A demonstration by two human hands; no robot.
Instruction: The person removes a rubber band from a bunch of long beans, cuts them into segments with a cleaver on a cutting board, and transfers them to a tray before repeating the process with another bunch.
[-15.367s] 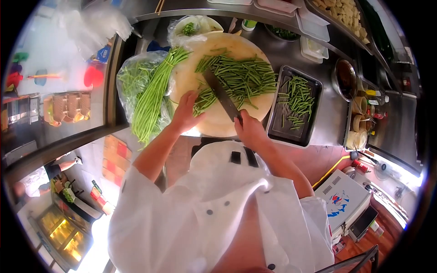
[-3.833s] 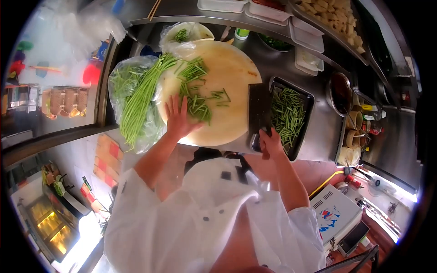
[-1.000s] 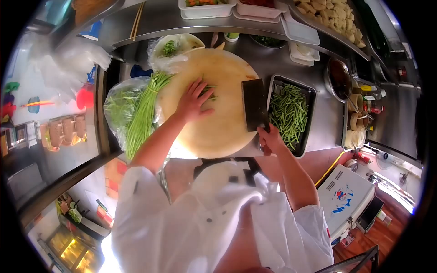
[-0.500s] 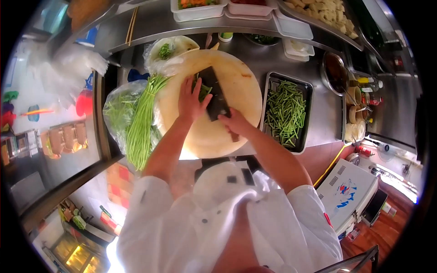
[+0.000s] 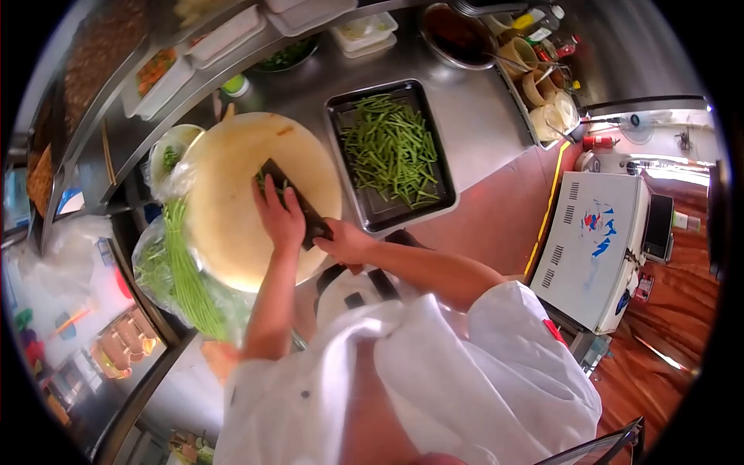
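Observation:
My right hand [image 5: 345, 242] is closed around the handle of a dark cleaver [image 5: 311, 220], whose blade is over the right part of a round, pale chopping board [image 5: 225, 209]. My left hand [image 5: 281, 219] rests against the blade with its fingers apart, pressing a few cut green long beans [image 5: 286, 184] to it. Most of those pieces are hidden under the fingers. A bundle of uncut long beans [image 5: 184, 267] lies left of the board, partly on a clear plastic bag [image 5: 151, 260]. To the right, a dark metal tray [image 5: 452, 186] holds many cut long beans [image 5: 391, 147].
Behind the board are a bowl with chopped greens [image 5: 172, 157], a small green-topped container [image 5: 235, 85] and a shelf with white tubs [image 5: 159, 85]. A bowl of dark sauce [image 5: 457, 35] and seasoning containers [image 5: 535, 85] stand back right. A white cabinet [image 5: 589, 248] stands far right.
My view has turned and shifted to the right. Both hands and the cleaver have moved together from the board's middle toward its right, near side, closer to the tray.

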